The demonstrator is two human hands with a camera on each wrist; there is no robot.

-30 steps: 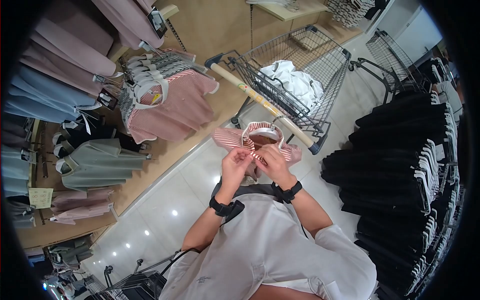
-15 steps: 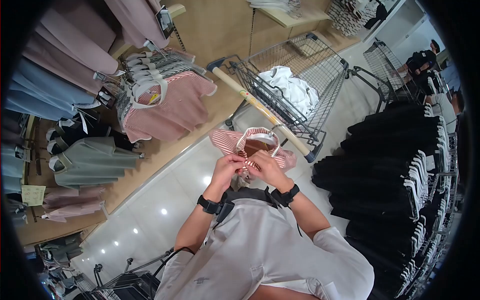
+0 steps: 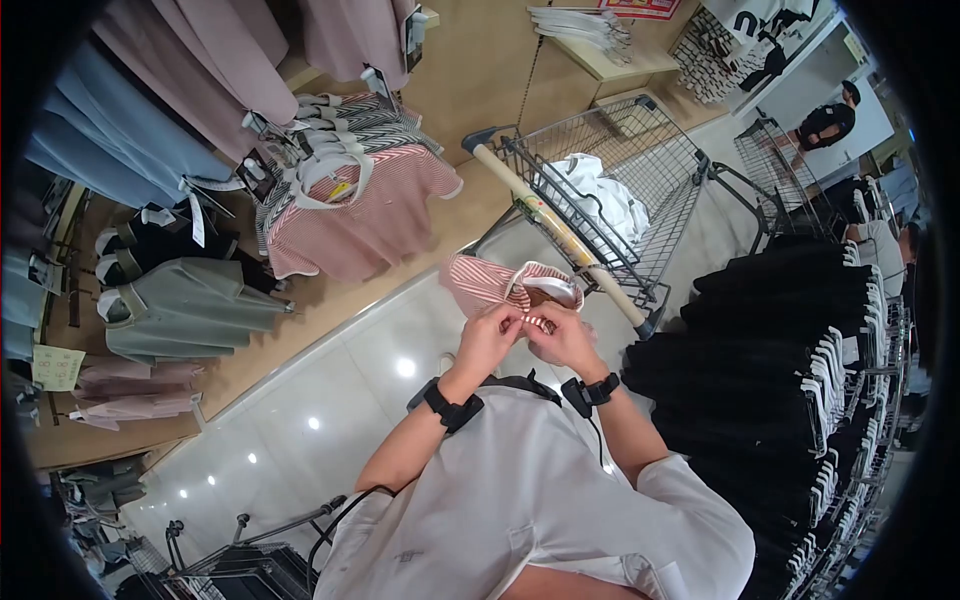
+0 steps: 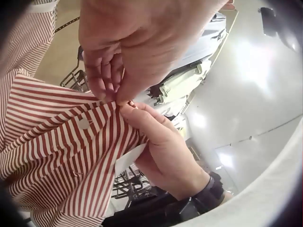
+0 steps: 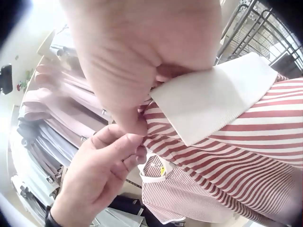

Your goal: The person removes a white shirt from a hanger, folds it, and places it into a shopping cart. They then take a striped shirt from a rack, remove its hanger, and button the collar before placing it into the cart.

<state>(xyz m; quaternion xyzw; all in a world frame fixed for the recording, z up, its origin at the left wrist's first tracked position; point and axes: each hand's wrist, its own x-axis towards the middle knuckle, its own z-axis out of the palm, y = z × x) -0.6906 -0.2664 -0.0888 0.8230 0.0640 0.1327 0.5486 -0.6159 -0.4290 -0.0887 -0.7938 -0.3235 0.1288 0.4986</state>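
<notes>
A red-and-white striped shirt (image 3: 482, 280) with a white collar (image 5: 218, 99) hangs in front of me, beside the cart's handle. A white hanger (image 3: 556, 284) shows inside its neck opening. My left hand (image 3: 487, 340) pinches the edge of the front placket between thumb and fingers. Close against it, my right hand (image 3: 565, 340) grips the same striped strip, fingertips meeting those of the left. In the left wrist view, a pale round button (image 4: 85, 124) sits on the placket below the pinched spot. What lies between the fingertips is hidden.
Just beyond the shirt stands a shopping cart (image 3: 655, 215) with white clothing (image 3: 598, 200) inside. Striped shirts (image 3: 375, 215) and other garments hang along the left wall. A rack of black clothes (image 3: 740, 330) lines the right. A person (image 3: 828, 125) is at the far right.
The head view has shifted, and the shirt's neck opening has turned and looks narrower. Both hands keep pinching the placket, a little lower in view.
</notes>
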